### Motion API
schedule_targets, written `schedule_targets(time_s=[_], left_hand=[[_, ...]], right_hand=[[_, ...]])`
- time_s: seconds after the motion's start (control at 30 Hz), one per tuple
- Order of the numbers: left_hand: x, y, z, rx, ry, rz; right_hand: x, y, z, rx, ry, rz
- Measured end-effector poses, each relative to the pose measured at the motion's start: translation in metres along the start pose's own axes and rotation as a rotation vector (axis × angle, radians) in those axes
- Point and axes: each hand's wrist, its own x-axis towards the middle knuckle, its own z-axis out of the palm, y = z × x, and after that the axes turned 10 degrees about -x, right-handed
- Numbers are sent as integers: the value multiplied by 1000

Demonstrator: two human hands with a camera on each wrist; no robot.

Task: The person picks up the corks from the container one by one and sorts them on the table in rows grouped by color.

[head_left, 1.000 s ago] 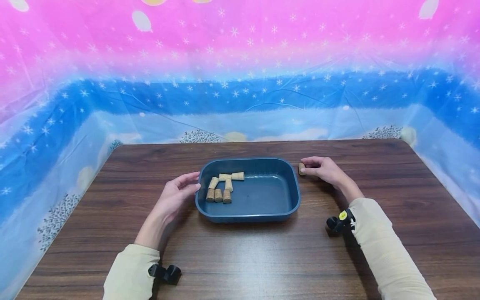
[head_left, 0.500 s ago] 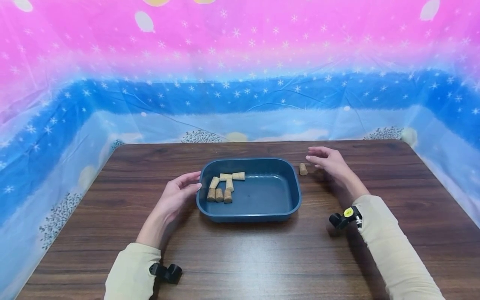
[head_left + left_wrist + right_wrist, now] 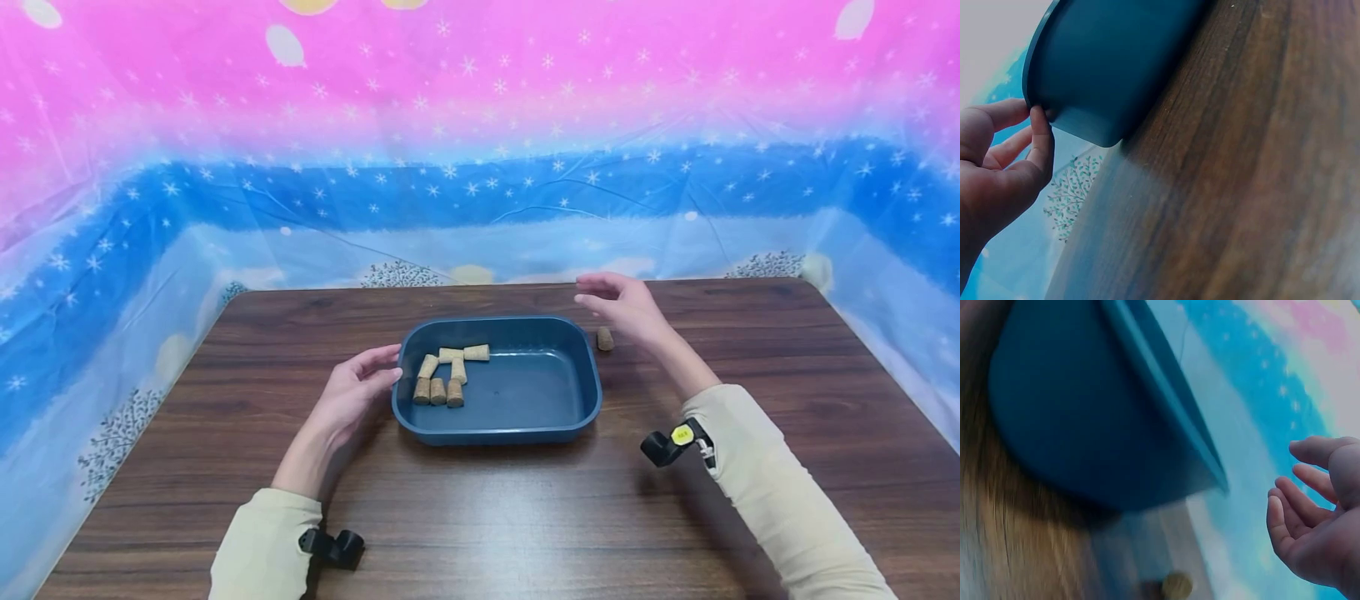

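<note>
Lone cork [image 3: 605, 339] stands outside the tray [image 3: 495, 435]

Nearest, the left hand [image 3: 356, 392] touches the tray's left end, fingers and thumb loosely bent, not wrapped round it. Inside, toward that end, sit three dark corks [image 3: 438, 392], with four pale corks [image 3: 458, 371] behind them. The lone cork is on the table [image 3: 480, 508], just beside the tray's right end. Farther off, the right hand [image 3: 618, 308] hangs with thumb and fingers apart, holding nothing.

A push from the left could slide the tray into the lone cork; the right forearm, swinging back low, might topple it.

Only the head view shows the corks inside; the left wrist view shows fingertips meeting the tray's outside, and the right wrist view reveals a bare palm.
</note>
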Motion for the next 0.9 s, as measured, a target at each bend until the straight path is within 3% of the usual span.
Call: schedule_targets(time_s=[0.33,0.9], left_hand=[[0,1,0,9,-1,-4],[0,0,-1,9,-12,6]], right_hand=[[-3,-39,29,-8,-146,-126],[-3,-56,92,-165,-413,-216]])
